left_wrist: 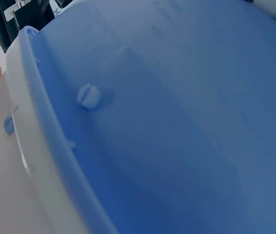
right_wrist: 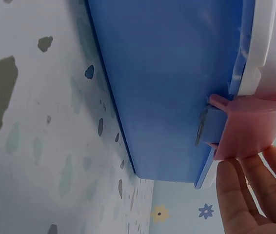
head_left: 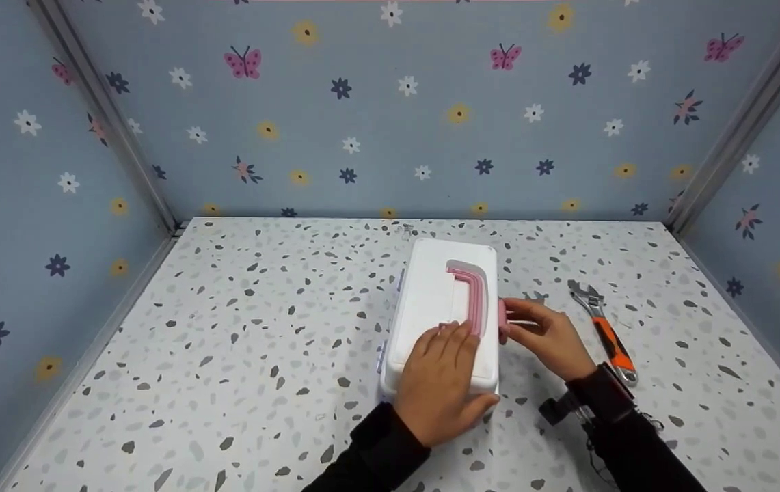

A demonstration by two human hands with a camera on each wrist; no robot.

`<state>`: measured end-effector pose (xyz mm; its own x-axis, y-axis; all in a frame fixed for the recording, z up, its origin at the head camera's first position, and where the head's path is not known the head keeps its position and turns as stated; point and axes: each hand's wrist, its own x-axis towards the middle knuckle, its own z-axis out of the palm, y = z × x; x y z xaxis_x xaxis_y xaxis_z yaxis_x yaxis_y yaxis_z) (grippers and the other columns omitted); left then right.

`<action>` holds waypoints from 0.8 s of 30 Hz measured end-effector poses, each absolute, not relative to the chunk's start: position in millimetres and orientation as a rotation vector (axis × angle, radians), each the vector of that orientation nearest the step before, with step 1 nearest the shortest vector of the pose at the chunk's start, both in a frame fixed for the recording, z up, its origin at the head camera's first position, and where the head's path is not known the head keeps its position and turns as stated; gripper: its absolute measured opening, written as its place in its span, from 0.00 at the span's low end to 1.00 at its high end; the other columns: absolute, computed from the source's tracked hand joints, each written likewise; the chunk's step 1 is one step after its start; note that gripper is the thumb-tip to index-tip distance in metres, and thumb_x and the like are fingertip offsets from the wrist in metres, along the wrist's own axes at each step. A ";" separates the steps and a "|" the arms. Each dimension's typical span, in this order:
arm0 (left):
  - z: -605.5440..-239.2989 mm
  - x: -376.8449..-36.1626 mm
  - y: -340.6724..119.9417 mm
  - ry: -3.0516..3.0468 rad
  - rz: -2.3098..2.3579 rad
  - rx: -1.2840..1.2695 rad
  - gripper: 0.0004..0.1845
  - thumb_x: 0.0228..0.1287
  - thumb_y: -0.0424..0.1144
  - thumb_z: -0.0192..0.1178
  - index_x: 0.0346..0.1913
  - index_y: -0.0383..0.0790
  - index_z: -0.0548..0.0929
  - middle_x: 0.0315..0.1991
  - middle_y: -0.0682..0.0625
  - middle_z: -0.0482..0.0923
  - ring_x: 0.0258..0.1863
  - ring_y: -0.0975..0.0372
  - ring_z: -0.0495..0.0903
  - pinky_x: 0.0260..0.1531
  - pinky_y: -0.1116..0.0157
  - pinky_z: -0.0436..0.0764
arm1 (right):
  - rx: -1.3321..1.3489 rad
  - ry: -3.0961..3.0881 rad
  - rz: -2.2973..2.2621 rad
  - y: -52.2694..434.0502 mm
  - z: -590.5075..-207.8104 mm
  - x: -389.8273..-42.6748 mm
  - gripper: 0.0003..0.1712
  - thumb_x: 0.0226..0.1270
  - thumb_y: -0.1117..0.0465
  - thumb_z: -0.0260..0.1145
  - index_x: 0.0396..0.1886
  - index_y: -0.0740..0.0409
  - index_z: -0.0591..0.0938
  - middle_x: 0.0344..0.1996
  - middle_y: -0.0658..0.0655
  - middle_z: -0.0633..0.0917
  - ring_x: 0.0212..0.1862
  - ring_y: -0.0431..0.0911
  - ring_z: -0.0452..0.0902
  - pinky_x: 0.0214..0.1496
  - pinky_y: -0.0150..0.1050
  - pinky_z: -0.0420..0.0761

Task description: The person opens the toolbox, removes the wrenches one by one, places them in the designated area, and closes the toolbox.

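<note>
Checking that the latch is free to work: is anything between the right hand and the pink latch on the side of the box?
Nothing visible. The right hand already has its fingers at the pink latch on the box. The wrench lies apart, on the hand's far side.

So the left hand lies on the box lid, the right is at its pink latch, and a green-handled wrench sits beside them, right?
Not quite: the wrench has an orange handle, as the head view shows. The left hand does lie on the box lid, and the right hand is at the pink latch.
</note>
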<state>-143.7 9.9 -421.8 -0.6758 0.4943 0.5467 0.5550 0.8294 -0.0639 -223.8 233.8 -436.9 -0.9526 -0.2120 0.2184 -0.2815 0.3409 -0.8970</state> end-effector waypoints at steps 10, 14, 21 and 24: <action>-423.0 -143.7 10.6 -2.434 -0.138 -0.769 0.45 0.56 0.71 0.57 0.64 0.38 0.73 0.65 0.45 0.74 0.65 0.55 0.73 0.66 0.55 0.68 | 0.474 -2.629 1.548 233.7 -438.2 -222.7 0.26 0.62 0.60 0.71 0.60 0.62 0.80 0.56 0.62 0.83 0.54 0.54 0.82 0.56 0.40 0.82; -423.6 -144.1 10.7 -2.429 -0.142 -0.764 0.45 0.55 0.71 0.58 0.64 0.38 0.73 0.65 0.45 0.75 0.65 0.55 0.73 0.66 0.56 0.68 | 0.452 -2.661 1.527 231.9 -439.6 -223.4 0.25 0.63 0.62 0.70 0.60 0.62 0.80 0.56 0.62 0.83 0.53 0.53 0.82 0.54 0.37 0.82; -422.9 -143.6 11.0 -2.436 -0.146 -0.760 0.45 0.56 0.71 0.57 0.64 0.38 0.73 0.65 0.45 0.75 0.65 0.55 0.73 0.66 0.56 0.68 | 0.379 -2.679 1.546 230.1 -443.6 -224.2 0.25 0.64 0.63 0.69 0.61 0.64 0.79 0.55 0.65 0.83 0.49 0.56 0.84 0.45 0.28 0.81; -422.9 -143.2 11.1 -2.443 -0.135 -0.758 0.45 0.57 0.72 0.55 0.65 0.39 0.73 0.65 0.46 0.74 0.65 0.56 0.72 0.66 0.56 0.68 | 0.362 -2.659 1.591 230.3 -443.3 -222.8 0.25 0.63 0.60 0.71 0.60 0.61 0.80 0.55 0.63 0.84 0.47 0.51 0.85 0.45 0.28 0.81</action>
